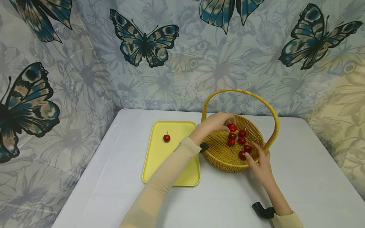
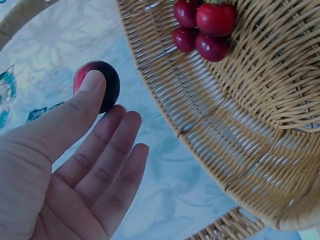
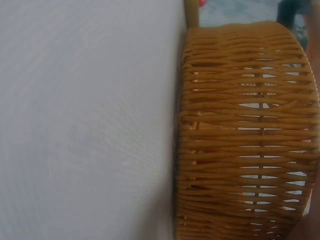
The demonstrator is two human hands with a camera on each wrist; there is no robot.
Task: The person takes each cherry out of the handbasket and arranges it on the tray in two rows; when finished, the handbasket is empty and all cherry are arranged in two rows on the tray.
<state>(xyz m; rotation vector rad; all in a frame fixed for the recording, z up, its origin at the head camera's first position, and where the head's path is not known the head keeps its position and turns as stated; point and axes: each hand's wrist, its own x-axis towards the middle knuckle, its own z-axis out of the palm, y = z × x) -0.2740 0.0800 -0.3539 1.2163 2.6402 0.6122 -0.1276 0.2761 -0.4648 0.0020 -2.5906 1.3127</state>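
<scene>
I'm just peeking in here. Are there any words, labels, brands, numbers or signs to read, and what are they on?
Readable text: none in any view.
Left sleeve, near the cuff: a small dark mark, too small to tell whether it is lettering.
Cherries, basket and yellow tray: no lettering shows.
Backdrop: butterflies and flowers, no writing visible.
</scene>
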